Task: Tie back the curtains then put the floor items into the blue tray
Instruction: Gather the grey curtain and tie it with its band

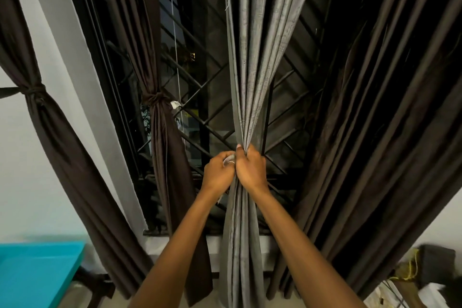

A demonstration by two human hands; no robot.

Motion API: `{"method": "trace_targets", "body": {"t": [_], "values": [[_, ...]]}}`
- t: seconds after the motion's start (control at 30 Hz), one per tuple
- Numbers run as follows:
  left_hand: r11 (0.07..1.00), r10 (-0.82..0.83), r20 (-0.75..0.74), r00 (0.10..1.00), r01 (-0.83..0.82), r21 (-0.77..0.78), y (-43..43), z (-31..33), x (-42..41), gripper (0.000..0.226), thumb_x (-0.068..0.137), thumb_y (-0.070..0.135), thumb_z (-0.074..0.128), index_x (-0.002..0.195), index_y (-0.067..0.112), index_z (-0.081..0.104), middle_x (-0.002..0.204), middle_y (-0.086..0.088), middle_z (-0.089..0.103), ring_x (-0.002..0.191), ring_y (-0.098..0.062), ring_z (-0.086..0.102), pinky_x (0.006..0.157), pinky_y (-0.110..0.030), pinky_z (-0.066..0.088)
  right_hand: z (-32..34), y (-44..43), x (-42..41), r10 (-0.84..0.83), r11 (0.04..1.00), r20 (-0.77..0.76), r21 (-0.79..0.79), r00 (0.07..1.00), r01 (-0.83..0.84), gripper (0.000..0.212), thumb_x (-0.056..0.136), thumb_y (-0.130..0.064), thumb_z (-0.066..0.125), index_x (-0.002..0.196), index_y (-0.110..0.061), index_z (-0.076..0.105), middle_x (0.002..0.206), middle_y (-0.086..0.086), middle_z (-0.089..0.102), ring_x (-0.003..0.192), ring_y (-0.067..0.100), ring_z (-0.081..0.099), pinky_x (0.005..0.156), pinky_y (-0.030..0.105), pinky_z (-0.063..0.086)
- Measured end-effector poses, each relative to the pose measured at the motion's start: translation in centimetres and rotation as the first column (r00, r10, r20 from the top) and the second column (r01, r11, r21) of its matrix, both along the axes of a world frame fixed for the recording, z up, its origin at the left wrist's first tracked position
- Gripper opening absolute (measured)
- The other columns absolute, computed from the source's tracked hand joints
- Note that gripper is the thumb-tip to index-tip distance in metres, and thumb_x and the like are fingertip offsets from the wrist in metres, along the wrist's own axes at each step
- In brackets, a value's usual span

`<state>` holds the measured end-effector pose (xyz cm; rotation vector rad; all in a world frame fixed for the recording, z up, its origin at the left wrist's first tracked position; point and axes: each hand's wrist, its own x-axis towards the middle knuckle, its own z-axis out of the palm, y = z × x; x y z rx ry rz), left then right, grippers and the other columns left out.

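Observation:
A grey curtain [252, 62] hangs in front of the barred window, gathered into a narrow bundle at its waist. My right hand [251, 167] is closed around that bundle. My left hand [218, 170] presses against it from the left and pinches a pale strip of tie, with a ring showing on one finger. Two dark brown curtains are knotted back: one [160, 107] beside the window frame, one [37, 97] at the far left. A wide dark brown curtain [380, 107] hangs loose on the right. The blue tray [37, 272] lies at the lower left.
A black diamond-pattern window grille [200, 97] stands behind the curtains, above a white sill [212, 242]. A white wall [32, 182] fills the left. At the lower right lie a dark box [436, 265], yellow cord [410, 272] and white items on the floor.

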<state>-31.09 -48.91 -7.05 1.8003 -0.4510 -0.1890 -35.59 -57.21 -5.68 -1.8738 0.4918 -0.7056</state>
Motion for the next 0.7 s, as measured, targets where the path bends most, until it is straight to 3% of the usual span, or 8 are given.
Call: {"method": "trace_targets", "body": {"t": [0.07, 0.17, 0.23, 0.3, 0.4, 0.5, 0.6, 0.7], "values": [[0.996, -0.088, -0.08, 0.993, 0.087, -0.015, -0.1, 0.1, 0.2, 0.029, 0.098, 0.033, 0.05, 0.114, 0.028, 0.073, 0.106, 0.005, 0.077, 0.102, -0.013, 0.071, 0.097, -0.046, 0.057, 0.1, 0.3, 0.0, 0.046, 0.998, 0.009, 0.034, 0.999, -0.046, 0.037, 0.108, -0.033, 0.043, 0.137, -0.015, 0.058, 0.118, 0.0, 0.067, 0.116, 0.019, 0.064, 0.09, 0.023, 0.044], [0.975, -0.2, -0.234, 0.952, 0.169, -0.145, -0.1, -0.2, 0.7, 0.046, 0.09, 0.06, 0.041, 0.109, 0.036, 0.075, 0.113, 0.004, 0.075, 0.115, -0.029, 0.067, 0.102, -0.058, 0.051, -0.4, 0.5, 0.3, 0.187, 0.969, 0.025, 0.158, 0.982, -0.188, 0.059, 0.104, -0.058, 0.036, 0.156, -0.03, 0.037, 0.149, -0.002, 0.053, 0.135, 0.016, 0.052, 0.111, 0.034, 0.042], [0.953, -0.288, -0.239, 0.927, 0.254, -0.163, 0.2, 0.1, 0.8, 0.055, 0.085, 0.085, 0.036, 0.118, 0.054, 0.068, 0.125, 0.016, 0.069, 0.124, -0.014, 0.062, 0.105, -0.047, 0.048, -0.7, 0.5, 0.2, 0.266, 0.915, 0.069, 0.297, 0.961, -0.275, 0.076, 0.096, -0.074, 0.03, 0.159, -0.032, 0.031, 0.161, -0.001, 0.04, 0.146, 0.016, 0.041, 0.12, 0.04, 0.035], [0.941, -0.329, -0.199, 0.923, 0.304, -0.149, 0.3, 0.5, 0.9, 0.072, 0.075, 0.096, 0.039, 0.129, 0.054, 0.061, 0.138, 0.013, 0.063, 0.131, -0.01, 0.055, 0.111, -0.042, 0.042, -0.8, 0.2, -0.2, 0.321, 0.844, 0.143, 0.406, 0.936, -0.351, 0.073, 0.102, -0.068, 0.024, 0.158, -0.024, 0.035, 0.161, 0.004, 0.039, 0.147, 0.017, 0.039, 0.121, 0.037, 0.032], [0.962, -0.273, -0.13, 0.953, 0.268, -0.057, -0.1, 1.1, 1.1, 0.096, 0.067, 0.097, 0.051, 0.137, 0.033, 0.061, 0.135, 0.004, 0.066, 0.12, -0.009, 0.063, 0.107, -0.036, 0.047, -1.0, -0.5, -0.8, 0.341, 0.806, 0.207, 0.437, 0.917, -0.399, 0.059, 0.11, -0.046, 0.021, 0.145, -0.01, 0.052, 0.144, 0.014, 0.057, 0.137, 0.019, 0.053, 0.116, 0.033, 0.041], [0.992, -0.12, -0.12, 0.986, 0.124, 0.023, -0.9, 1.7, 1.2, 0.095, 0.058, 0.098, 0.057, 0.12, 0.027, 0.069, 0.114, 0.003, 0.075, 0.102, -0.011, 0.072, 0.097, -0.038, 0.057, -1.6, -0.9, -0.9, 0.321, 0.767, 0.227, 0.507, 0.919, -0.393, 0.043, 0.111, -0.039, 0.022, 0.125, -0.028, 0.061, 0.128, 0.0, 0.067, 0.126, 0.011, 0.06, 0.114, 0.032, 0.043], [0.985, 0.036, -0.036, 0.999, -0.029, 0.17, -1.4, 2.2, 1.4, 0.097, 0.058, 0.105, 0.042, 0.103, 0.024, 0.072, 0.1, 0.0, 0.074, 0.095, -0.019, 0.071, 0.09, -0.044, 0.058, -2.2, -1.5, -1.0, 0.306, 0.739, 0.22, 0.559, 0.926, -0.377, 0.042, 0.111, -0.035, 0.021, 0.133, -0.031, 0.056, 0.129, -0.008, 0.066, 0.125, 0.006, 0.058, 0.117, 0.031, 0.039], [0.972, -0.008, 0.046, 0.999, -0.003, 0.234, -1.7, 2.5, 0.7, 0.09, 0.062, 0.101, 0.045, 0.103, 0.027, 0.073, 0.097, 0.003, 0.074, 0.092, -0.017, 0.07, 0.09, -0.043, 0.057, -2.4, -1.7, -1.2, 0.342, 0.762, 0.208, 0.509, 0.917, -0.4, 0.053, 0.111, -0.034, 0.02, 0.144, -0.008, 0.053, 0.142, 0.012, 0.061, 0.133, 0.019, 0.056, 0.119, 0.037, 0.039]]}}
